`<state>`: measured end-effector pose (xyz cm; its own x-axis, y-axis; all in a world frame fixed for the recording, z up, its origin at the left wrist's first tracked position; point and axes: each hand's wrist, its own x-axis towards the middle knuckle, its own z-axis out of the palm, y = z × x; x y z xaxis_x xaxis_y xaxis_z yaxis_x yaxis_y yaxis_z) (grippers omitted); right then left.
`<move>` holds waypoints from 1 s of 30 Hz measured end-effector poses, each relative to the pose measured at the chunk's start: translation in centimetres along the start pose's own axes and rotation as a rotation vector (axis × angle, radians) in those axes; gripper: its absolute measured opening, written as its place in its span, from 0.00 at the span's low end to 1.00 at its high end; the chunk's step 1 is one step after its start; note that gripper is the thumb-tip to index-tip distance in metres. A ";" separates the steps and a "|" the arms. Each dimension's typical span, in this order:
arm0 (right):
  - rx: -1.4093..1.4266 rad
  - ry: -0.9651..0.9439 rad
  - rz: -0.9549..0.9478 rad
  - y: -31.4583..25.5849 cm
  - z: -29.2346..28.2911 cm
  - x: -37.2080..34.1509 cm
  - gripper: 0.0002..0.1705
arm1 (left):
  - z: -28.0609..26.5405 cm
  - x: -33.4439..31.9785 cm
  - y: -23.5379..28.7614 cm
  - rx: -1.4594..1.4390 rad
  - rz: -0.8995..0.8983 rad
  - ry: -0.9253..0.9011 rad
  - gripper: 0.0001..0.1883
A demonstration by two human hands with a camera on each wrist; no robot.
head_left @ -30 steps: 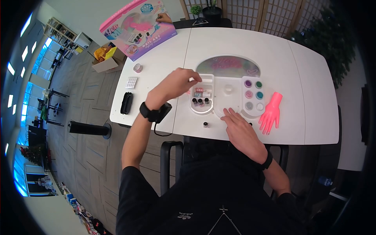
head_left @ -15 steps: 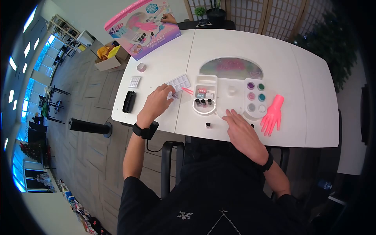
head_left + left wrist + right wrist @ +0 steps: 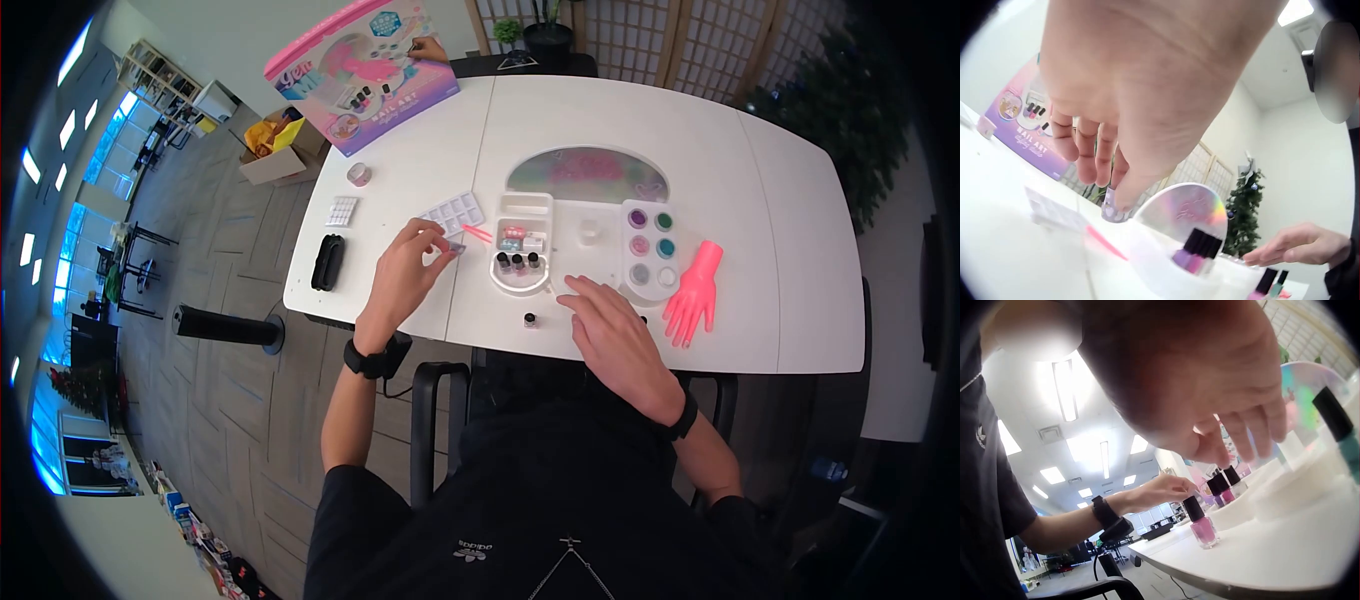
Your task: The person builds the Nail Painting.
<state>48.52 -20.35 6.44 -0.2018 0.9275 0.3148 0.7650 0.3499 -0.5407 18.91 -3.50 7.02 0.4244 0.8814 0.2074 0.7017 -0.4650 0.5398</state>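
Between thumb and finger, my left hand (image 3: 404, 272) pinches a small lavender piece with white shapes (image 3: 1114, 209), held over the left part of the table. Just beyond it lie a white compartment tray (image 3: 462, 211) and pink tweezers (image 3: 477, 233). My right hand (image 3: 622, 343) rests palm down with fingers extended, by the front of the white nail station (image 3: 568, 284). Black-capped polish bottles (image 3: 1198, 250) stand in the station's left holder. A pink polish bottle (image 3: 1202, 526) stands alone on the table in front of it.
Right of the station lies a pink model hand (image 3: 693, 293). Pots of coloured powder (image 3: 638, 218) sit in its right section. At the left are a black case (image 3: 327, 262), a white grid piece (image 3: 341, 211) and a small jar (image 3: 358, 175). The nail art box (image 3: 365, 80) stands behind.
My left hand came back from the holder to the table's left side and picked up the lavender piece, shifting slightly right. My right hand stays nearly in place.
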 end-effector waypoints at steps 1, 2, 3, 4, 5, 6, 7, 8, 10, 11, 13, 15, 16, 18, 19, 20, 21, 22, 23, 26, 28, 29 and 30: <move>0.006 0.026 -0.031 -0.6 -0.5 0.3 0.20 | -0.4 -0.4 1.4 -0.069 0.023 -0.003 0.07; 0.010 0.078 -0.108 -1.0 -0.7 0.4 0.21 | -0.6 -0.8 2.8 -0.137 0.046 -0.005 0.07; 0.015 0.131 -0.184 -1.4 -0.7 0.6 0.22 | -0.8 -1.2 4.3 -0.206 0.068 -0.007 0.07; 0.019 0.184 -0.261 -1.8 -0.8 0.7 0.23 | -0.6 -1.8 5.6 -0.271 0.070 -0.023 0.07; 0.014 0.216 -0.286 -2.4 -1.0 0.8 0.24 | -0.7 -2.4 6.9 -0.332 0.076 -0.046 0.07; 0.008 0.249 -0.312 -3.0 -1.1 0.8 0.25 | -0.8 -3.0 8.3 -0.395 0.082 -0.070 0.07; 0.001 0.282 -0.337 -3.4 -1.3 0.8 0.26 | -0.9 -3.5 9.6 -0.458 0.089 -0.093 0.06; -0.021 0.308 -0.350 -3.6 -1.5 0.9 0.29 | -0.9 -3.8 10.9 -0.531 0.081 -0.117 0.05; -0.002 0.360 -0.339 -3.3 -1.3 0.6 0.29 | -0.4 -4.3 12.1 -0.615 0.078 -0.136 0.06; 0.007 0.387 -0.333 -3.1 -1.1 0.5 0.30 | -0.1 -4.5 12.5 -0.656 0.077 -0.145 0.06; 0.014 0.430 -0.344 -2.7 -0.9 0.2 0.30 | 0.3 -4.8 13.2 -0.721 0.066 -0.178 0.06; 0.043 0.459 -0.346 -2.5 -1.0 0.1 0.30 | 0.6 -5.0 13.5 -0.773 0.047 -0.204 0.06; 0.069 0.466 -0.344 -2.6 -1.1 0.1 0.29 | 0.6 -5.0 13.5 -0.791 0.059 -0.211 0.06; 0.116 0.462 -0.335 -2.6 -1.4 0.0 0.28 | 0.6 -5.1 13.3 -0.825 0.083 -0.225 0.06; 0.136 0.451 -0.327 -2.6 -1.6 -0.1 0.28 | 0.5 -5.2 13.3 -0.826 0.099 -0.239 0.07; 0.156 0.440 -0.320 -2.7 -1.7 -0.2 0.28 | 0.4 -5.2 13.2 -0.826 0.114 -0.252 0.07; 0.177 0.428 -0.308 -2.7 -1.8 -0.2 0.27 | 0.3 -5.3 13.2 -0.827 0.130 -0.265 0.07; 0.197 0.415 -0.295 -2.8 -1.9 -0.3 0.27 | 0.2 -5.3 13.1 -0.835 0.132 -0.272 0.07; 0.218 0.402 -0.281 -2.8 -1.9 -0.3 0.26 | 0.3 -5.4 12.9 -0.844 0.134 -0.278 0.07; 0.318 0.344 -0.215 -3.0 -1.7 -0.4 0.23 | 0.5 -5.3 12.3 -0.864 0.140 -0.295 0.06; 0.388 0.302 -0.154 -2.9 -1.5 -0.5 0.21 | 0.7 -5.1 12.0 -0.840 0.167 -0.286 0.06; 0.423 0.281 -0.124 -2.9 -1.3 -0.5 0.20 | 0.9 -5.0 11.8 -0.811 0.192 -0.274 0.07; 0.431 0.265 -0.106 -2.8 -1.3 -0.4 0.20 | 0.9 -4.8 11.7 -0.782 0.217 -0.261 0.07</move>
<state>47.25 -21.89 8.86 -0.0596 0.8383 0.5419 0.4164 0.5143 -0.7498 25.63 -13.27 11.62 0.6894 0.6872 0.2290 0.0330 -0.3457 0.9378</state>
